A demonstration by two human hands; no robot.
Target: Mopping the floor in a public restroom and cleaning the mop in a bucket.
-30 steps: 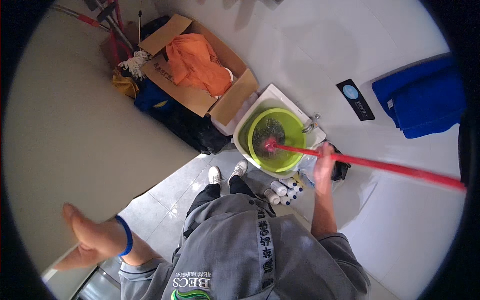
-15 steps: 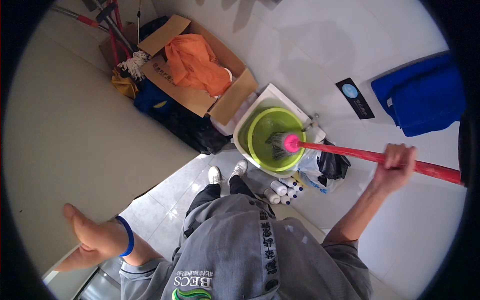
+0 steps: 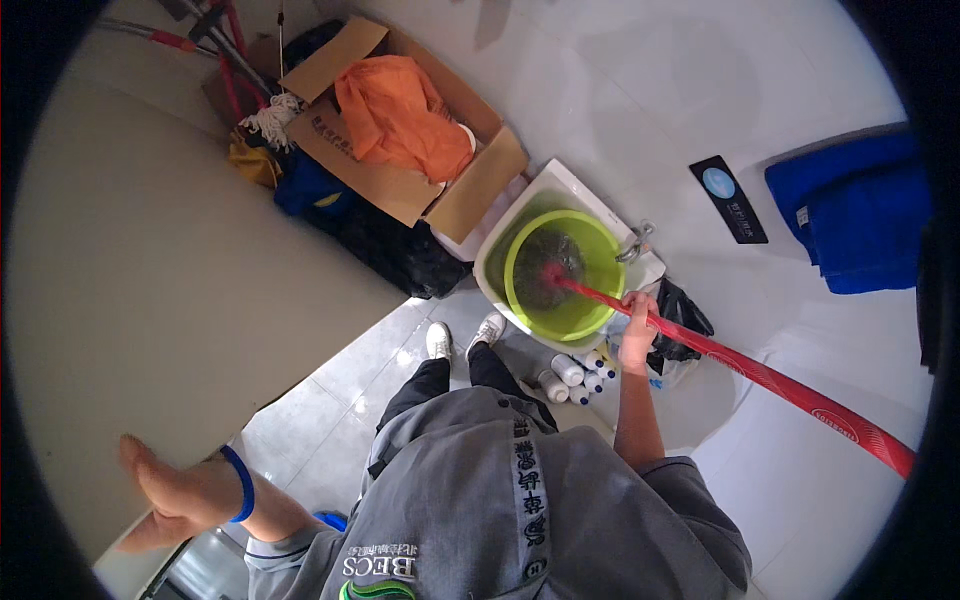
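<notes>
My right hand (image 3: 637, 333) is wrapped around the red handle (image 3: 745, 366) of a mop, low down near its head. The mop's pink socket and dark strands (image 3: 553, 274) sit in the water of a lime-green basin (image 3: 605, 245), where motion blurs them. That basin stands inside a white sink (image 3: 563, 176) with a metal tap (image 3: 636, 241) at its right. At the lower left, my left hand (image 3: 180, 495) rests against the edge of a beige panel (image 3: 200, 300), thumb and fingers apart. A blue band circles that wrist.
A cardboard box (image 3: 400, 200) with orange cloth (image 3: 405, 115) stands left of the sink, dark bags below it. Several white bottles (image 3: 567, 370) stand under the sink, beside a black bag (image 3: 682, 312). A blue towel (image 3: 860, 210) hangs on the right wall.
My right hand has slid down the handle toward the basin, and the mop head has sunk into the water. The handle's upper end has swung lower. My left hand stays on the panel.
</notes>
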